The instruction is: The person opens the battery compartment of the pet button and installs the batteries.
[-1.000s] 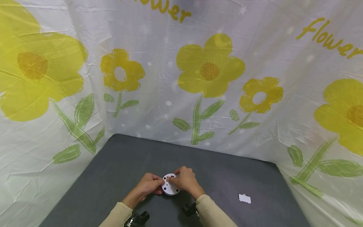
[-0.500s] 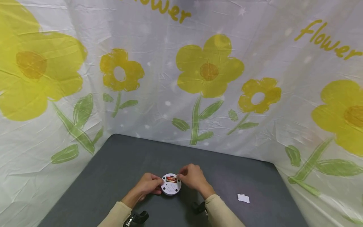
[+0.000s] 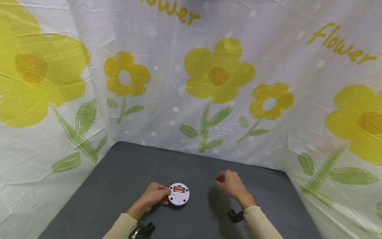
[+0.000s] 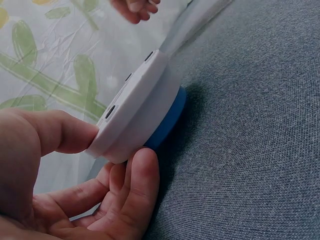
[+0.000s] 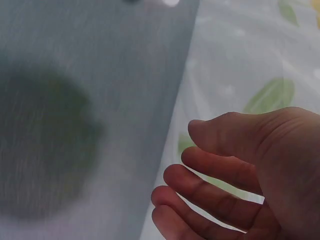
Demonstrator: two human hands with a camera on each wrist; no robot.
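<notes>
A round white device lies in front of me, its face with the speaker holes and dark rubber feet turned up. In its uncovered battery slot sit red-and-black batteries. The left wrist view shows the white body from the side, with a blue part underneath. My left hand pinches its left edge, thumb on the upper rim and fingers below. Away to the right, my right hand hovers above the table with loosely bent fingers, holding nothing.
The dark grey table runs back to a white curtain printed with yellow flowers. A black wrist mount sits on each forearm. My right sleeve covers the area where the small white cover lay.
My right hand has lifted off the device and moved right, uncovering the battery slot. The left hand keeps its hold. The small white cover is now hidden behind the right forearm.
</notes>
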